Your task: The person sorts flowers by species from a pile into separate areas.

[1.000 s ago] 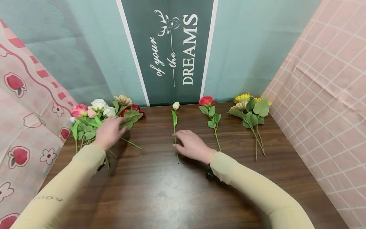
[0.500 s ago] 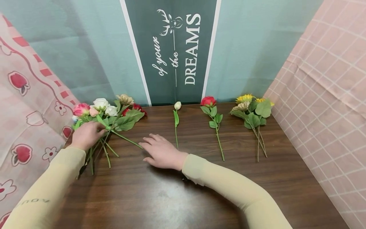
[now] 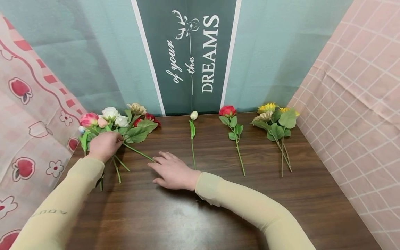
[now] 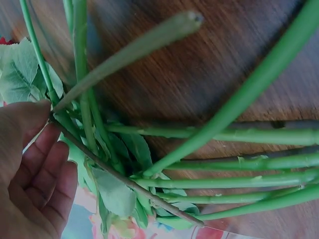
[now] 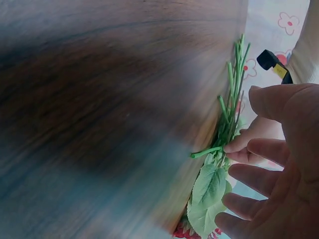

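Observation:
A loose bunch of artificial flowers (image 3: 120, 123), pink, white, tan and red with green leaves, lies at the table's back left. My left hand (image 3: 109, 143) rests on its stems. In the left wrist view the left hand (image 4: 47, 124) pinches one thin stem (image 4: 124, 179) among several crossing green stems (image 4: 234, 134). My right hand (image 3: 162, 165) lies flat on the table with straight fingers, its fingertips beside the end of a long stem (image 3: 140, 153) that sticks out of the bunch. In the right wrist view the right hand (image 5: 259, 164) is spread and holds nothing, close to the stems (image 5: 229, 109).
Along the back of the dark wooden table (image 3: 200, 211) lie a white bud (image 3: 194, 115) on a thin stem, a red rose (image 3: 227, 111) and a small sunflower bunch (image 3: 275, 119). Printed backdrops close off the back and both sides.
My right hand has left the white bud's stem and slid left toward the bunch. My left hand has shifted over the bunch's stems and now pinches one.

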The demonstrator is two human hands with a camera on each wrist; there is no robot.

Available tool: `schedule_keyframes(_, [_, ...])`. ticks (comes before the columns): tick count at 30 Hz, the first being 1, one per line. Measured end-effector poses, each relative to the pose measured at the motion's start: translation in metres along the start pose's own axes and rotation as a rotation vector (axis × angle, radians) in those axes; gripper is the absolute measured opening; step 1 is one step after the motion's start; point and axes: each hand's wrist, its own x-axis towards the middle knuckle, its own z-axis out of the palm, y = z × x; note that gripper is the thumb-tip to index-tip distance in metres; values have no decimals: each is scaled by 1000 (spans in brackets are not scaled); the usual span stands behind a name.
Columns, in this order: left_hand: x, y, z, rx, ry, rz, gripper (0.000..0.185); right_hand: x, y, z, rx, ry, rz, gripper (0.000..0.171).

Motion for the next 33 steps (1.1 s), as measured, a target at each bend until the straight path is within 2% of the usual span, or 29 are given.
schedule_keyframes(8, [0, 8, -3, 35, -33, 32, 9, -6, 7, 0, 28, 4, 5, 57])
schedule_keyframes(15, [4, 14, -11, -11, -32, 36, 16, -15, 21, -1, 56, 19, 33, 54])
schedule_keyframes(22, [10, 36, -20, -61, -14, 52, 20, -32, 41, -4, 105, 41, 83, 55])
schedule_keyframes(27, [15, 60, -25, -192, -55, 39, 23, -46, 58, -5, 158, 51, 120, 54])
schedule_keyframes(33, [21, 88, -27, -420, -74, 35, 22, -61, 74, -6, 224, 86, 169, 53])
